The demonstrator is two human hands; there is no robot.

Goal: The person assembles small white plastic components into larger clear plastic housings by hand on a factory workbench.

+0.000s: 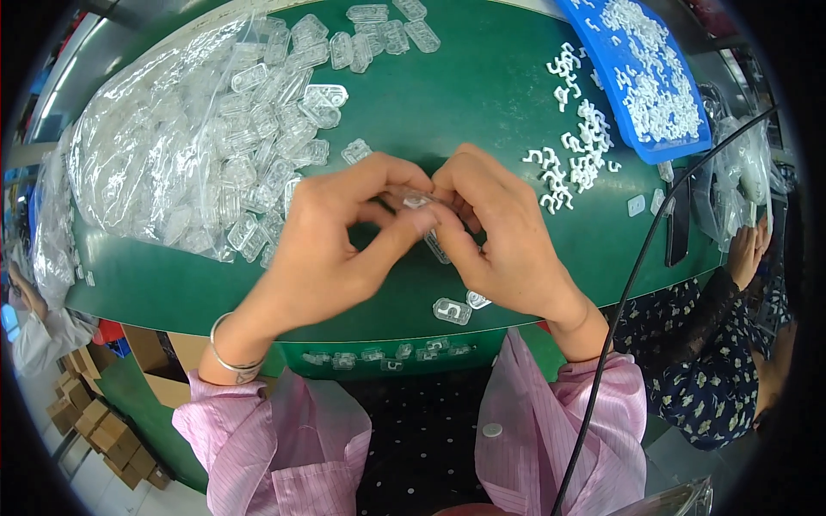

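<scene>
Both my hands meet over the near middle of the green table. My left hand pinches a small clear plastic case between thumb and fingers. My right hand grips the same case from the other side, its fingertips against the left thumb. Much of the case is hidden by my fingers. Another clear case lies below them, partly covered by my right hand. Nearer the table edge sits a clear case with a white hook-shaped piece in it, and a second one is beside my right wrist.
Left, a large clear bag spills many clear cases. Loose white hooks lie at right beside a blue tray of hooks. Several filled cases rest below the table edge. A black cable crosses the right side, near another person.
</scene>
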